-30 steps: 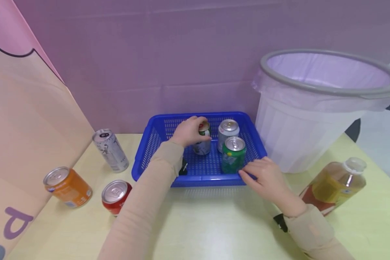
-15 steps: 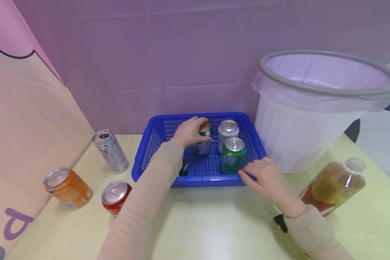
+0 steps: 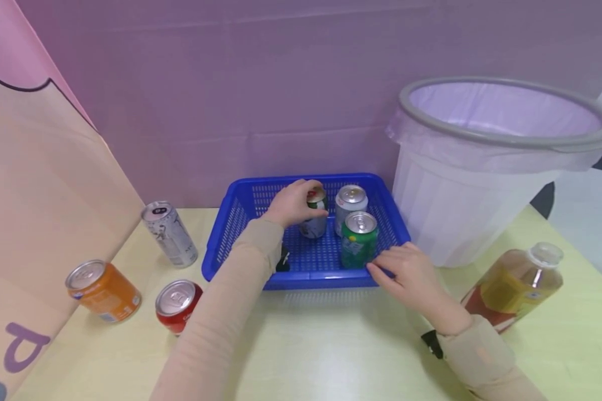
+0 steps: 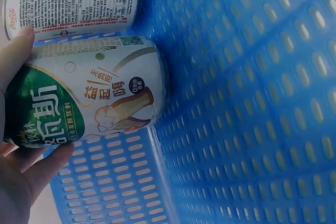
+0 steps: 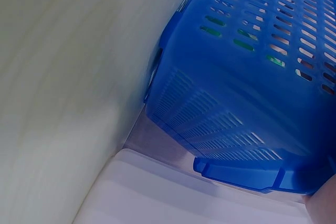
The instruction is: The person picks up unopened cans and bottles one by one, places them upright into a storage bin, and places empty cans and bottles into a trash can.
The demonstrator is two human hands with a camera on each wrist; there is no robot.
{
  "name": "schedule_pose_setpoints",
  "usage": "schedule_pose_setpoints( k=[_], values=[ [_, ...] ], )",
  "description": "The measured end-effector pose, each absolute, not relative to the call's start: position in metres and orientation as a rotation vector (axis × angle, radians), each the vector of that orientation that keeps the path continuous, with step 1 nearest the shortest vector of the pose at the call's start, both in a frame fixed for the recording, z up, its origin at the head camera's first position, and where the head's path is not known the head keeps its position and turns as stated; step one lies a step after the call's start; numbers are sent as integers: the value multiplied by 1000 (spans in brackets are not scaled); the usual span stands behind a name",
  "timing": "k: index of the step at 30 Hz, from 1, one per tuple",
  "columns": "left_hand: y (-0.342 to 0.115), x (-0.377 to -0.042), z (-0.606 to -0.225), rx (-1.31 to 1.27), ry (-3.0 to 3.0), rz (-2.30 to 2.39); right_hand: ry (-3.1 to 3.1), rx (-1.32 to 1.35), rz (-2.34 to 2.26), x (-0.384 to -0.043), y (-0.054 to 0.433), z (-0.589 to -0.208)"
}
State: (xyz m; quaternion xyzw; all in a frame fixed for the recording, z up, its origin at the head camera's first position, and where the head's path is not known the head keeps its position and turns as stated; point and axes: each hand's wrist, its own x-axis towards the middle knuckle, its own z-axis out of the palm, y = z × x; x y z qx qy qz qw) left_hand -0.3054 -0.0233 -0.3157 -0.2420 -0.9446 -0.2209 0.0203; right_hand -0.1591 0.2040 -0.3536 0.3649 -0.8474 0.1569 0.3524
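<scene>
My left hand (image 3: 292, 205) reaches into the blue plastic basket (image 3: 311, 277) and holds a white-and-green drink can (image 4: 105, 90) by its upper part. The left wrist view shows fingers on both sides of that can, which stands on the basket floor. A white can with Coca-Cola lettering (image 4: 73, 3) is right beside it. Closer to the front stands a green drink can (image 3: 359, 245). My right hand (image 3: 406, 275) grips the basket's rim at the front right corner, the thumb on the front edge. Only a sliver of it shows in the right wrist view.
Left of the basket stand a silver slim can (image 3: 169, 234), an orange can (image 3: 105, 292) and a red can (image 3: 176, 303). A white bin (image 3: 446, 206) with a liner is right of the basket. Nearer on the right is a bottle of amber liquid (image 3: 514, 281).
Both hands and the cans stay almost where they were. The whole head view has shifted only very slightly.
</scene>
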Motion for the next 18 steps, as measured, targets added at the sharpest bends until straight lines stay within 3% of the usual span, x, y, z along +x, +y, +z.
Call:
schedule_pose_setpoints(
  k=[18],
  values=[
    [-25,-307,-316,-714,-2972,-807,-2204,949,392,-163,203,-355]
  ],
)
